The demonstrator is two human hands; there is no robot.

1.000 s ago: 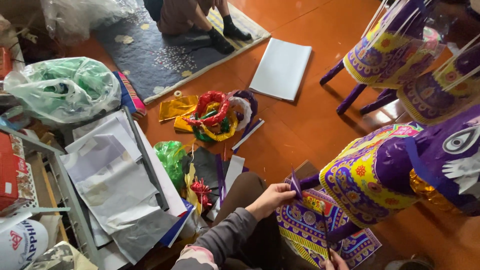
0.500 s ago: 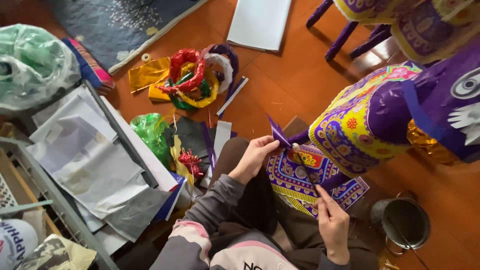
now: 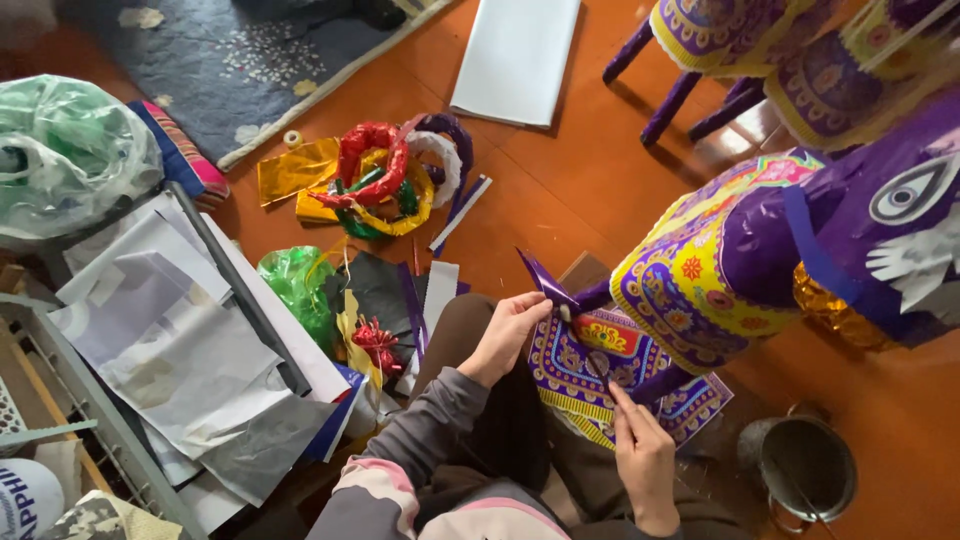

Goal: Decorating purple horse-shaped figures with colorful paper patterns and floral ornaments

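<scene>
My left hand (image 3: 508, 335) pinches a purple foil strip (image 3: 545, 279) that sticks up and to the left, close to the front leg of a purple and yellow paper horse figure (image 3: 700, 280). My right hand (image 3: 643, 455) rests lower right, its fingertips on a patterned purple and yellow paper sheet (image 3: 590, 370) lying under the figure's legs. My dark trouser knee lies between the hands.
Coiled red, yellow and green foil ribbons (image 3: 385, 180) and a gold foil piece lie on the orange floor. White and grey paper sheets (image 3: 170, 340) pile at left by a green plastic bag (image 3: 70, 150). A metal pot (image 3: 800, 465) stands lower right. More decorated figures (image 3: 780, 50) stand top right.
The view has tilted down and closer. My right hand has come up onto the patterned sheet, and my left hand has stayed at the purple strip beside the figure.
</scene>
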